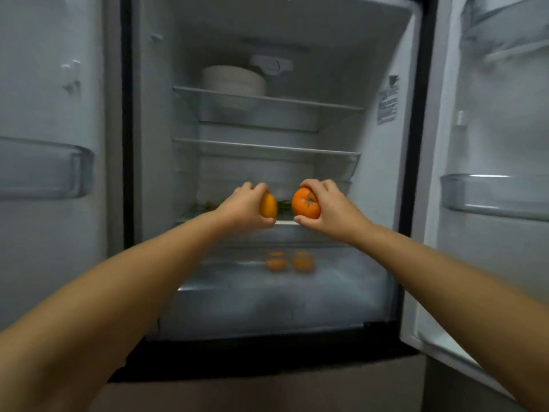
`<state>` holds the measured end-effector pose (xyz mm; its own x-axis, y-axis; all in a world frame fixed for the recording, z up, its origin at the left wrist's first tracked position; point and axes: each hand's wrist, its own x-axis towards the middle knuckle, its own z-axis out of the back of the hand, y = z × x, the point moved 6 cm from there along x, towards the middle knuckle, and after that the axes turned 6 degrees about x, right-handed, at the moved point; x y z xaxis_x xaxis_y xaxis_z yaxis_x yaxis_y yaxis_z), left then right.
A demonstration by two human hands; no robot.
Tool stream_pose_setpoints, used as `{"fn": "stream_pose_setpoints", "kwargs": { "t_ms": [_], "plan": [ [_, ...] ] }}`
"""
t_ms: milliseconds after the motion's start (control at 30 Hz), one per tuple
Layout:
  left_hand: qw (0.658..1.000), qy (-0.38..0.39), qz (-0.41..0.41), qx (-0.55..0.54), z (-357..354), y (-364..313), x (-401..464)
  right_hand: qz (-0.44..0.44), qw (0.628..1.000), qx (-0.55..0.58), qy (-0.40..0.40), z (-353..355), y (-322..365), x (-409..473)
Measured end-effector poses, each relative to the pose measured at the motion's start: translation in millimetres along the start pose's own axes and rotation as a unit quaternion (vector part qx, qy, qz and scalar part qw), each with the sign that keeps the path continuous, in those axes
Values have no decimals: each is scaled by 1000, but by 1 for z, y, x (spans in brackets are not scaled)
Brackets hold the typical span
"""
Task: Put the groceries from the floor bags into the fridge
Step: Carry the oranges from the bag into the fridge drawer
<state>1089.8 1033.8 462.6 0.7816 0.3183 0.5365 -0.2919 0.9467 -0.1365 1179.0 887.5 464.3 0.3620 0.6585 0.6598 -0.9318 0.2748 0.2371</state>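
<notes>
The fridge point(154, 173) stands open in front of me, both doors swung wide. My left hand point(243, 208) grips an orange point(268, 207), of which only the right side shows past my fingers. My right hand point(325, 205) holds a second orange point(306, 203), its stem end turned toward me. Both hands hover side by side in front of the lower glass shelf point(285, 222). Several more oranges point(289, 261) lie below in the clear crisper drawer point(267, 304). The floor bags are out of view.
A stack of white bowls point(234, 81) sits on the top shelf point(267, 99). The middle shelf point(264, 148) looks bare. Something green point(212, 205) lies on the lower shelf behind my left hand. Door bins point(44, 168) point(493, 194) flank the opening.
</notes>
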Motion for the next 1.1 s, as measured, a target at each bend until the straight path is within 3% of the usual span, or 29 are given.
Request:
{"fn": "stream_pose_setpoints", "kwargs": {
  "t_ms": [133, 267, 467, 633, 833, 1100],
  "plan": [
    [978, 174, 46, 101, -38, 36, 34, 39, 983, -13, 181, -57, -25, 63],
    [939, 292, 39, 175, -75, 74, 53, 98, 937, -78, 326, -135, -31, 99],
    [857, 469, 22, 212, -135, 112, 67, 166, 876, -108, 439, -226, -52, 106],
    [842, 486, -19, 234, -172, 124, 87, 164, 866, -55, 469, -269, -78, 117],
    [860, 451, -36, 236, -208, 154, 89, 132, 891, -27, 434, -299, -94, 125],
    [861, 456, -31, 222, -219, 156, 87, 84, 881, -77, 460, -298, -107, 123]
  ]
}}
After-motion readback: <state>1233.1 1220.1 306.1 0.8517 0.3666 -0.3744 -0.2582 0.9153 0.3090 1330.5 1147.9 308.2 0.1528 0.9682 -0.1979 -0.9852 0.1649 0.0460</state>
